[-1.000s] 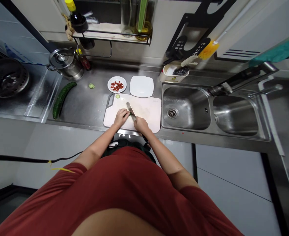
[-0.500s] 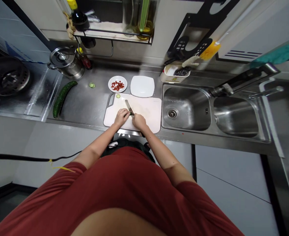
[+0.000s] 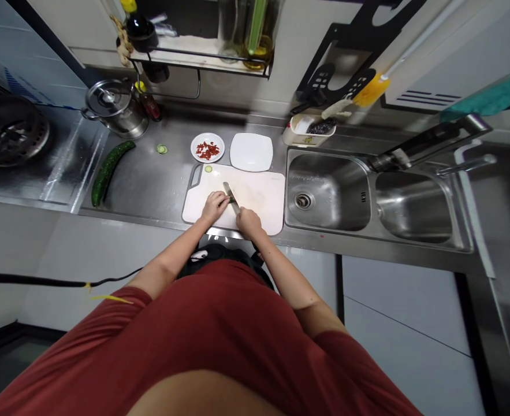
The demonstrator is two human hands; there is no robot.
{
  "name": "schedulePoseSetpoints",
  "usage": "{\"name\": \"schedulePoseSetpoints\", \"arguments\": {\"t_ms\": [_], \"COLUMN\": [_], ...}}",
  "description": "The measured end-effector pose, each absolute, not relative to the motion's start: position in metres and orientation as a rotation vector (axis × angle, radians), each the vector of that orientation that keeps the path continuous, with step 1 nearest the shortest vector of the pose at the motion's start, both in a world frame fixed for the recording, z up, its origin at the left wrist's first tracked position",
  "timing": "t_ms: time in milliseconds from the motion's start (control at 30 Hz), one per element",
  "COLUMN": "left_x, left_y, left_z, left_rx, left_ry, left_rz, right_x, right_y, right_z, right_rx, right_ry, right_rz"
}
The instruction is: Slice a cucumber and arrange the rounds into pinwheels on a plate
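My right hand is wrapped round the handle of a kitchen knife, whose blade points away and to the left over the white cutting board. Beside the blade, my left hand has its fingers closed on a small dark green piece of cucumber, mostly hidden by the fingers. A pale cucumber slice lies near the board's upper left corner. Behind the board stand a round plate with chopped red pieces and a white square plate.
A whole cucumber and some cucumber slices lie on the counter to the left. Farther back are a lidded pot and a sauce bottle. On the right is a double sink with a faucet.
My right hand has drawn the knife slightly toward me and to the right. The left hand stays on the cucumber piece, nearly unmoved.
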State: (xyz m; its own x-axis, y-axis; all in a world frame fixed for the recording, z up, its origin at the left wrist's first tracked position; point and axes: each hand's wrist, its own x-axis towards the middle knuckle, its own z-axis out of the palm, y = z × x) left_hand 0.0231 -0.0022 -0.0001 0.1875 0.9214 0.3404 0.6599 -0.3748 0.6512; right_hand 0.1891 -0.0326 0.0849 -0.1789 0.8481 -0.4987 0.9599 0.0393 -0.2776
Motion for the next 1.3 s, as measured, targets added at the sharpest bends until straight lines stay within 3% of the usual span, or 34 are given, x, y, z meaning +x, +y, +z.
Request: {"name": "schedulePoseSetpoints", "arguments": {"t_ms": [1300], "left_x": [0.025], "left_y": [-0.005], "left_z": [0.0], "left_rx": [2.173], "left_ry": [1.533], "left_rz": [0.989], "right_x": [0.165], "right_y": [-0.002], "right_z": [0.082], "right_rx": [1.939], "right_ry": [2.136], "right_rz": [-0.871]}}
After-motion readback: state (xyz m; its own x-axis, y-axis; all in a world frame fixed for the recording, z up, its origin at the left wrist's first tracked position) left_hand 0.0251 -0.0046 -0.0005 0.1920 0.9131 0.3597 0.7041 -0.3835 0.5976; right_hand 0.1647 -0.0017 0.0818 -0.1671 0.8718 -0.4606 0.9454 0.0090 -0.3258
